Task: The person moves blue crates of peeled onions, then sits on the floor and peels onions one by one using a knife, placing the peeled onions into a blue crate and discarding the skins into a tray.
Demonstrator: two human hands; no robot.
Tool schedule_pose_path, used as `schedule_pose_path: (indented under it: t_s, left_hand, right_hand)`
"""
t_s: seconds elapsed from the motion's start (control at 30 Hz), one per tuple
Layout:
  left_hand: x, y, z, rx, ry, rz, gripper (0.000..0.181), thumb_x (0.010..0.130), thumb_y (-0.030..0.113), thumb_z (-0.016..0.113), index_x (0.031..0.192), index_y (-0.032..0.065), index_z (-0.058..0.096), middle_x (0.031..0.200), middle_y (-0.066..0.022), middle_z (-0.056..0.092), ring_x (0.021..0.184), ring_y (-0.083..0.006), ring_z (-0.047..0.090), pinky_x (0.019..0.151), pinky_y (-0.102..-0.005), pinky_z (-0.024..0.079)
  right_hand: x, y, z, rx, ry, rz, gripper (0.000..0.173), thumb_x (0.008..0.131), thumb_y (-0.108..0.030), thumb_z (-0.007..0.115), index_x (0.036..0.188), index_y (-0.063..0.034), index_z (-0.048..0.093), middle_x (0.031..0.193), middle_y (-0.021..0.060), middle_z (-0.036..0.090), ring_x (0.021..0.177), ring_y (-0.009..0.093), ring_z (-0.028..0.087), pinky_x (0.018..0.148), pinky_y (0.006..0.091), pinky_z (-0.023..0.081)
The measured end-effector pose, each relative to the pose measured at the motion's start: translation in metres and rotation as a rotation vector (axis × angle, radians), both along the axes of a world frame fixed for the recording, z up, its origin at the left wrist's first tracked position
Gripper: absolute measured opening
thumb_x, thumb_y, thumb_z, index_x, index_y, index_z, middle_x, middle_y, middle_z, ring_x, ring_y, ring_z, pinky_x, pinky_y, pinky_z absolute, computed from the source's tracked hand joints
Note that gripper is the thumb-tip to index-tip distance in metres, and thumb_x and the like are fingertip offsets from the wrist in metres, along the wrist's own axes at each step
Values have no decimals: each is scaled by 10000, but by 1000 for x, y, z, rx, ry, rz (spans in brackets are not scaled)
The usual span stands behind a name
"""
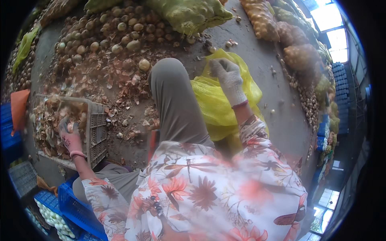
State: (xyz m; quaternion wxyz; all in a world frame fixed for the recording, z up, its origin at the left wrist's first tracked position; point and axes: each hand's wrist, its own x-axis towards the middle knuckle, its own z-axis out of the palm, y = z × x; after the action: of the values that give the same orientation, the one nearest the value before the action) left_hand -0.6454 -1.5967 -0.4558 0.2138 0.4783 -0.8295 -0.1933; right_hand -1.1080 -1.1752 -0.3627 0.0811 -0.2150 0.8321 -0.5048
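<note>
My left hand (70, 135), in a pink glove with grey fingers, reaches into a plastic crate (98, 126) heaped with dry onion skins (49, 120). A pale, pinkish piece shows between its thumb and fingers; whether the hand grips it is unclear. My right hand (227, 76), in a whitish knit glove, has its fingers curled in at the upper part of a yellow mesh bag (208, 104). The fingertips are hidden from me. The bag hangs loosely beside my raised knee (172, 87) and spreads under my right forearm.
Loose onions (116, 33) lie heaped ahead, with scattered skins (120, 75) nearer me. A full green mesh sack (193, 18) lies beyond them. More filled sacks (297, 54) line the right side. Blue crates (75, 208) stand at lower left, one holding pale, peeled onions (52, 217).
</note>
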Motion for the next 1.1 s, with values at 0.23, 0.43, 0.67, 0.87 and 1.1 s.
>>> schedule_pose_path:
  t_s: [0.23, 0.43, 0.67, 0.87, 1.1]
  left_hand:
    - [-36, 20, 15, 108, 171, -29, 449, 972, 202, 759, 1352, -5, 642, 1320, -151, 639, 1254, -280, 618, 1093, -400, 483]
    - [-99, 60, 83, -67, 122, -262, 393, 992, 175, 716, 1366, 74, 652, 1313, -120, 646, 1217, -247, 621, 1014, -378, 504]
    - [-205, 141, 145, -21, 375, -628, 469, 939, 151, 789, 1375, 44, 656, 1380, -96, 646, 1257, -221, 618, 1080, -364, 489]
    - [-314, 220, 121, -180, 154, -1057, 925, 683, 109, 896, 1520, 133, 503, 1491, -153, 546, 1391, -381, 494, 1183, -497, 393]
    - [-313, 173, 60, 12, 126, -852, 477, 818, 65, 748, 1293, 62, 698, 1194, -162, 735, 1148, -355, 679, 1023, -428, 509]
  right_hand:
    - [1, 140, -56, 830, 252, -154, 826, 904, -427, 791, 1554, -79, 417, 1333, 171, 696, 1190, 294, 688, 1100, 428, 484]
    - [-21, 156, -151, 1405, -295, -69, 774, 925, -371, 670, 1613, -174, 373, 1418, 156, 660, 1239, 358, 668, 1037, 454, 520]
    - [35, 134, -100, 443, 162, -128, 246, 922, -247, 730, 1115, -95, 733, 1053, 180, 738, 1006, 396, 702, 874, 489, 548]
    - [64, 49, 17, -68, 360, 53, 250, 824, -123, 796, 1065, -101, 733, 981, 120, 724, 953, 351, 697, 843, 439, 539]
    - [73, 31, 29, -341, 191, 109, 425, 842, -83, 823, 1245, -63, 688, 1077, 128, 726, 990, 297, 703, 897, 393, 554]
